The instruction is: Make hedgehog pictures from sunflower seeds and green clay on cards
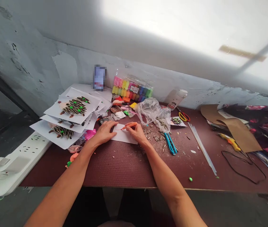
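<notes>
A small sheet of white paper (pixel 124 137) lies on the table in front of me, with a thin orange line near its upper left. My right hand (pixel 138 133) is closed around an orange pen (pixel 129 125), whose tip is at the paper beside that line. My left hand (pixel 103 133) rests flat at the paper's left edge, thumb on the sheet and apart from the fingers. Just right of the paper are loose striped sunflower seeds (pixel 156 137) and a clear plastic bag (pixel 149 110). To the left, stacked sheets (pixel 77 118) carry hedgehog shapes made with seeds and green dots.
Behind my hands stands a pack of coloured clay (pixel 132 90). A blue box cutter (pixel 170 144), scissors (pixel 184 116), a white bottle (pixel 177 99), glue sticks (pixel 202 149) and a yellow glue gun (pixel 230 142) lie or stand to the right. A power strip (pixel 13 167) borders the left.
</notes>
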`<state>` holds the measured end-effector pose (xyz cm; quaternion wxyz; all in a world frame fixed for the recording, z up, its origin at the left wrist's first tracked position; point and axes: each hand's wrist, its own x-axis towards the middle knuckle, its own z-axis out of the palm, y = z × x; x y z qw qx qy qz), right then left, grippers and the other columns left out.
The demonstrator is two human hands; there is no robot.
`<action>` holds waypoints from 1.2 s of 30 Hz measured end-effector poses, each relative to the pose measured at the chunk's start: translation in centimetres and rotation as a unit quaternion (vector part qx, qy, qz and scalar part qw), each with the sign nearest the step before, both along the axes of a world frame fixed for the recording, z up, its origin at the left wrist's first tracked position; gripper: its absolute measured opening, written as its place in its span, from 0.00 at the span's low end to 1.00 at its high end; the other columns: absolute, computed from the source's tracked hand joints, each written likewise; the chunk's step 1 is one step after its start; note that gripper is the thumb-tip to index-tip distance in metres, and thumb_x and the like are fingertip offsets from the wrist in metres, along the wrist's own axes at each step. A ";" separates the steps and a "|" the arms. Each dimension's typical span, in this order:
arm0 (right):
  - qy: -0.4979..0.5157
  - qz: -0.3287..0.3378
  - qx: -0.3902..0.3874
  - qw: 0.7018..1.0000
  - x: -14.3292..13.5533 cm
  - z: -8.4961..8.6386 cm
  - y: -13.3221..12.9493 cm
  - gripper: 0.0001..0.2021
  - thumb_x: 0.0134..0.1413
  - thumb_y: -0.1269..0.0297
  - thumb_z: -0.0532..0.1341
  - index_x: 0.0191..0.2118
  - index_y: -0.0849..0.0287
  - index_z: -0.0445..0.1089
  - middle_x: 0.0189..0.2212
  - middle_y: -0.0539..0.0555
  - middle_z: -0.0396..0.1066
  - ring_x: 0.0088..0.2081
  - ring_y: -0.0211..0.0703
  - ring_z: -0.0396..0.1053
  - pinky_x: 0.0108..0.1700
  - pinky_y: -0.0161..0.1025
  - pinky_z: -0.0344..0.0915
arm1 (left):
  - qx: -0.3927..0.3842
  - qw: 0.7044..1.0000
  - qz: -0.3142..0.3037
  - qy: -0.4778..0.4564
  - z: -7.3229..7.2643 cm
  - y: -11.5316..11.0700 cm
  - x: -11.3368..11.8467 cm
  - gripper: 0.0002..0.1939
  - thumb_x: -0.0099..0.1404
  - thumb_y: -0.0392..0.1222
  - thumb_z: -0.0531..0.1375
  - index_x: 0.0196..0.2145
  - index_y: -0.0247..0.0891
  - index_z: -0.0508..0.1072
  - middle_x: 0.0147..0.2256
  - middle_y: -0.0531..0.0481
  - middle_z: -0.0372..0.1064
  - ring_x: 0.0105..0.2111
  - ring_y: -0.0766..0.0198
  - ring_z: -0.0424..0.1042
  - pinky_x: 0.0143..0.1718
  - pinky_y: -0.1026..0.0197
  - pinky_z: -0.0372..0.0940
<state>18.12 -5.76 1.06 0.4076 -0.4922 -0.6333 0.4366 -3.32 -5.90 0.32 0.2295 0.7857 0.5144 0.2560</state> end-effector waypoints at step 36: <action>-0.015 -0.027 0.025 0.999 0.2 -0.7 -0.2 0.08 0.54 0.65 0.62 0.33 0.59 0.80 0.38 0.56 0.78 0.36 0.42 0.72 0.41 0.38 0.68 | 0.039 0.999 -0.030 -0.002 -0.6 -0.5 1.4 0.27 0.58 0.42 0.62 0.56 0.40 0.72 0.55 0.44 0.72 0.57 0.48 0.66 0.63 0.44 0.59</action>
